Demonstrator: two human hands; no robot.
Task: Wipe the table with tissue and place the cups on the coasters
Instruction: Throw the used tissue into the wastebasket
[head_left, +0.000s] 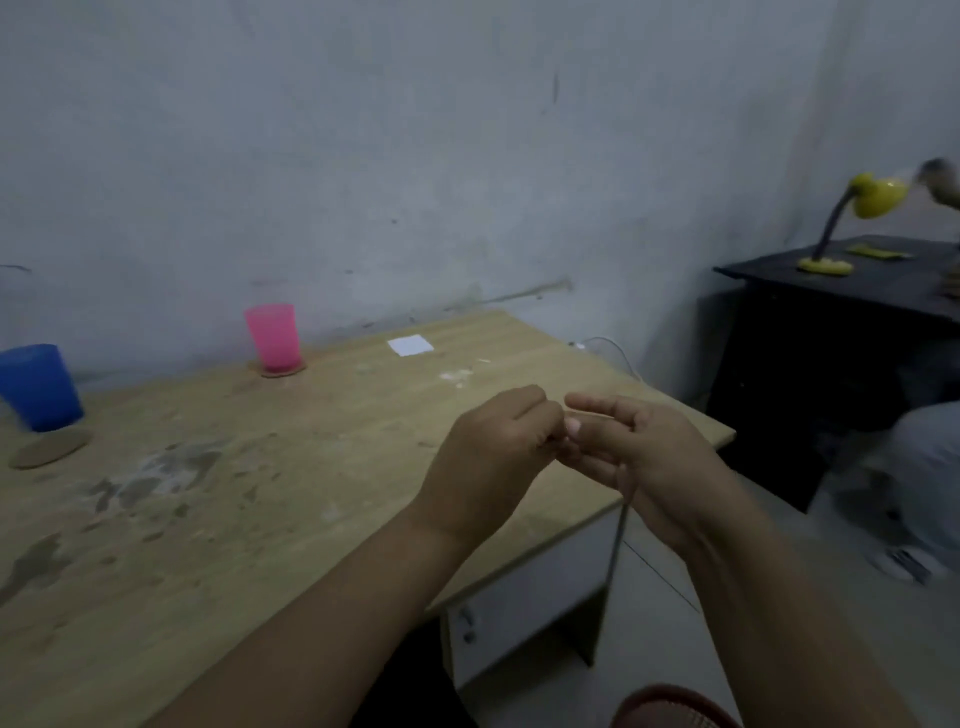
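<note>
The left hand (498, 441) and right hand (631, 441) are held together above the wooden table (311, 519), left fingers curled, right fingers loosely extended; whether anything is pinched between them cannot be told. The pink cup (274, 335) is seen on its coaster (283, 370) at eleven o'clock. At nine o'clock the blurred blue cup (39, 387) is cut off, only partly over its coaster (49, 448); the white tissue (410, 345) lies at twelve.

blue cup (39, 387): blurred, left edge cut off | red basket (675, 707): cropped at the bottom edge
</note>
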